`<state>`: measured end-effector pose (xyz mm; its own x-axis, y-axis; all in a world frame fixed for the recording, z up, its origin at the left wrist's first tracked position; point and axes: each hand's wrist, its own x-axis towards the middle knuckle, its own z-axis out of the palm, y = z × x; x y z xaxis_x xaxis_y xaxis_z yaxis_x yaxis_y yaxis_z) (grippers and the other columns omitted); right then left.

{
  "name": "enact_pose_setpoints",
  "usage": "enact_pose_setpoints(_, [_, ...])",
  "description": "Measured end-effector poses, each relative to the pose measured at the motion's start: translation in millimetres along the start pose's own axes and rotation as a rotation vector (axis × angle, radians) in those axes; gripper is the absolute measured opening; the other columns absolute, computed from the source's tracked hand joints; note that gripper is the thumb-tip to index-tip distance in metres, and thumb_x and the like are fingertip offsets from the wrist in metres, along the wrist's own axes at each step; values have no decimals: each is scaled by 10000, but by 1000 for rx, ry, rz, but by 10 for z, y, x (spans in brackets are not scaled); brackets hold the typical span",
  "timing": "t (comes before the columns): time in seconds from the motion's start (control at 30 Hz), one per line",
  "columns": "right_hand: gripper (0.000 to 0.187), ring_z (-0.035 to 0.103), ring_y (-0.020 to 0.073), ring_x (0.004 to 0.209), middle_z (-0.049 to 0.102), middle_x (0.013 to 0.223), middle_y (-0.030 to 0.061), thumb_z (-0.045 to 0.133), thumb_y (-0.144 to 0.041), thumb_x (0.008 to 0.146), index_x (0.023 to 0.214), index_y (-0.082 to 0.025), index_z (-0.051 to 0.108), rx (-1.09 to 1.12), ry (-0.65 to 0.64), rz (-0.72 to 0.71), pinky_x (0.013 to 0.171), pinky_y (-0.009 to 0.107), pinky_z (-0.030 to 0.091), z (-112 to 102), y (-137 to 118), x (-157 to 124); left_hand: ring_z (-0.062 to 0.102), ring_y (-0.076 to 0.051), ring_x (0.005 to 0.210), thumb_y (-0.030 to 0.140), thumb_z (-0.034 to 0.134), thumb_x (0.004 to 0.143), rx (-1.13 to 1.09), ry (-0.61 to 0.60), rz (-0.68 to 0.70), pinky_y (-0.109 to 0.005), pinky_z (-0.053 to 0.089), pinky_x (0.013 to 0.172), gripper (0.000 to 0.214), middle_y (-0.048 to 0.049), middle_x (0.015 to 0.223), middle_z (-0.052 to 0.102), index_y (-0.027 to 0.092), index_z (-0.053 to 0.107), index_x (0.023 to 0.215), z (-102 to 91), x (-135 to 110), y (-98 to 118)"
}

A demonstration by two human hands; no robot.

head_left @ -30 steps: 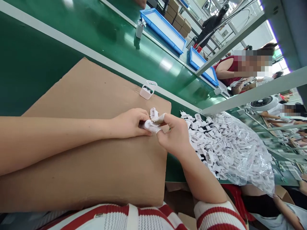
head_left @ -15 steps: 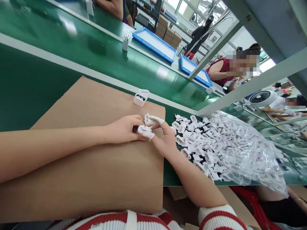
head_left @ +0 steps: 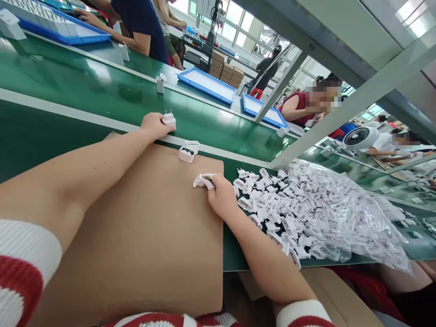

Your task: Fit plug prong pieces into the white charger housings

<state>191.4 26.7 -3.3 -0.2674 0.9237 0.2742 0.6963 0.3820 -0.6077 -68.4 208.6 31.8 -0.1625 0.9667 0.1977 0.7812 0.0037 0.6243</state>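
Note:
My left hand [head_left: 154, 126] reaches out over the strip at the edge of the green belt. Its fingers are closed on a white plug adapter [head_left: 169, 120], whose two pins point up. Near the right part of the cardboard sheet [head_left: 153, 236], my right hand [head_left: 221, 193] pinches a small white plug cover [head_left: 197, 180] between thumb and index finger, both wearing white finger covers. Two white oval housings [head_left: 187, 155] stand side by side at the far edge of the cardboard, open tops up, with parts showing inside.
A heap of white plug covers [head_left: 282, 204] lies right of the cardboard, partly under a clear plastic bag [head_left: 361, 227]. Across the green belt [head_left: 119, 91] are blue trays [head_left: 207, 86], single adapters and co-workers. A slanted metal post [head_left: 327, 104] rises at the right.
My hands were together over the cardboard; now they are apart. The left has gone forward and left with the plug adapter. The right holds a plug cover. My view has shifted left.

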Motion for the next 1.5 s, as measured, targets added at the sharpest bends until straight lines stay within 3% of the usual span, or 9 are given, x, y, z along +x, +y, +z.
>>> enact_pose_setpoints(0.2, [271, 705, 190, 906, 734, 970, 30, 468, -120, 874, 1075, -225, 617, 500, -21, 204, 823, 330, 541, -5, 62, -16, 376, -330, 1302, 293, 707, 757, 161, 240, 59, -493, 305, 1093, 589, -157, 1403, 479, 111, 576, 1301, -80, -340, 98])
enact_pose_setpoints(0.3, [309, 695, 165, 836, 721, 957, 18, 418, -105, 875, 1087, -225, 607, 592, -60, 241, 776, 306, 543, -31, 17, -28, 543, -222, 1052, 320, 678, 799, 117, 104, 203, -353, 425, 944, 334, -45, 1173, 616, 205, 641, 1110, -123, -745, 178])
enact_pose_setpoints(0.47, [333, 600, 223, 945, 642, 1012, 83, 412, -14, 816, 987, -199, 630, 26, -51, -61, 831, 355, 498, -122, -123, -107, 553, -197, 899, 683, 749, 707, -14, -132, 240, -325, 442, 762, 678, -67, 1152, 611, 179, 576, 1126, 43, -1174, 229])
enact_pose_setpoints(0.57, [289, 554, 242, 900, 599, 969, 100, 416, -5, 825, 917, -194, 614, -239, -111, -166, 782, 362, 476, -103, -175, -151, 568, -195, 908, 654, 726, 752, -75, -143, 202, -324, 438, 754, 645, -62, 1122, 625, 181, 527, 1143, 176, -1188, 217])
enact_pose_setpoints(0.73, [227, 556, 225, 878, 601, 913, 69, 454, -25, 840, 877, -202, 592, -200, -186, -146, 761, 340, 469, -79, -149, -146, 605, -190, 883, 509, 730, 762, -155, -161, 191, -318, 461, 755, 523, -32, 1043, 650, 204, 507, 1123, 198, -1226, 204])
enact_pose_setpoints(0.93, [213, 607, 178, 795, 687, 962, 56, 605, -234, 864, 1061, -202, 676, 263, 47, 145, 708, 324, 492, -233, -19, -50, 641, -183, 875, 367, 738, 705, -354, -621, 381, -292, 515, 796, 527, -18, 1073, 680, 219, 573, 1184, 48, -1393, 239])
enact_pose_setpoints(1.17, [389, 609, 136, 715, 724, 928, 47, 771, -417, 731, 1037, -185, 708, 805, 107, 375, 670, 303, 511, -206, -10, 68, 628, -263, 1077, 528, 797, 688, -432, -668, 392, -370, 530, 933, 656, -82, 1206, 666, 225, 644, 1249, 139, -1389, 243])
enact_pose_setpoints(1.27, [353, 631, 157, 769, 725, 962, 52, 751, -415, 767, 1044, -201, 707, 733, 135, 326, 685, 312, 517, -182, -30, 49, 661, -239, 1013, 540, 724, 768, -489, -812, 409, -338, 546, 887, 521, -39, 1138, 698, 285, 697, 1221, 147, -1421, 265])
enact_pose_setpoints(1.5, [238, 573, 244, 961, 662, 1002, 83, 564, -236, 928, 1127, -242, 694, -50, 218, -117, 880, 426, 486, -179, -65, -70, 653, -227, 872, 557, 767, 706, -426, -697, 398, -321, 537, 781, 401, -40, 954, 685, 243, 756, 956, 179, -1467, 293])
